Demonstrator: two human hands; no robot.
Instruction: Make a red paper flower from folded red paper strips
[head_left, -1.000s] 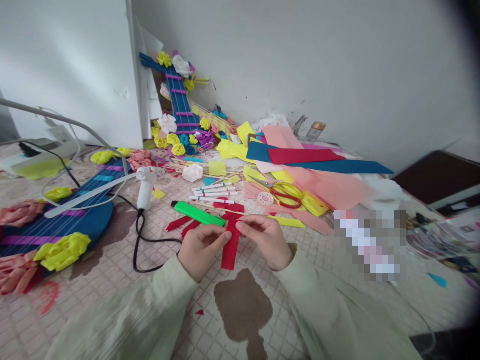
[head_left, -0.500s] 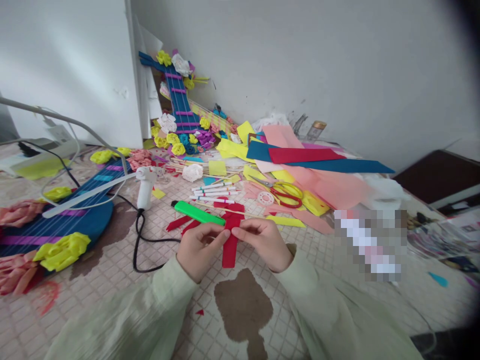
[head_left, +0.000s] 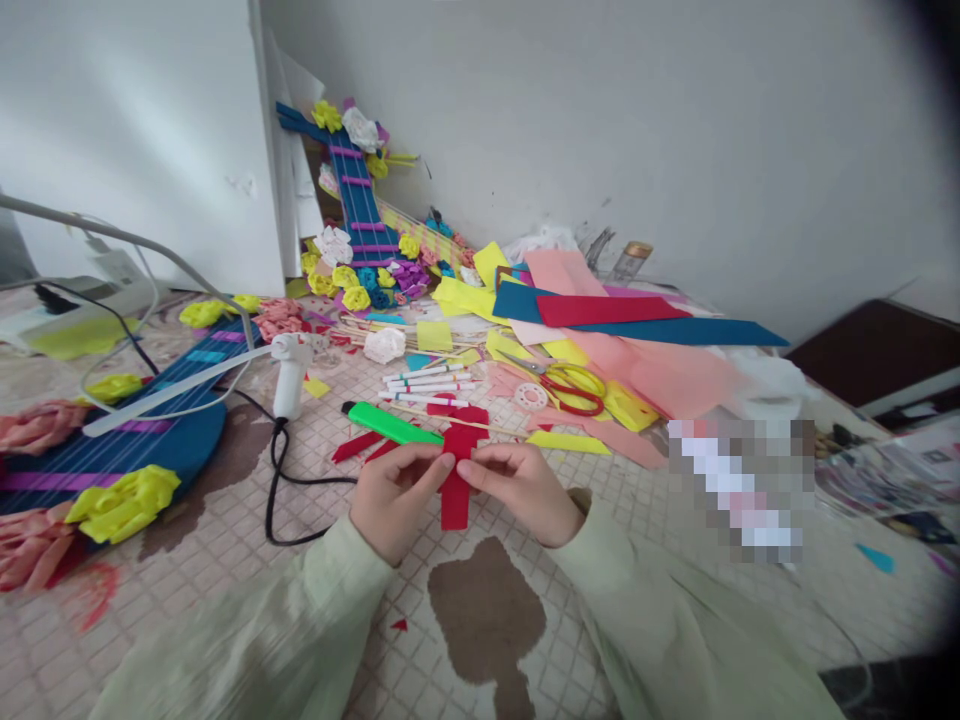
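Between left grip (head_left: pixel 394 495), right grip (head_left: pixel 525 490): strip (head_left: pixel 455 510)

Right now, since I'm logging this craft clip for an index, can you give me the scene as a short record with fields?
left hand: pinches the red paper strip near its top
right hand: pinches the same strip from the other side
strip: hangs down between both hands, over the tiled surface
nearest: green tool and red scraps just beyond the hands
further: white glue gun standing at left; markers; scissors beside pink paper
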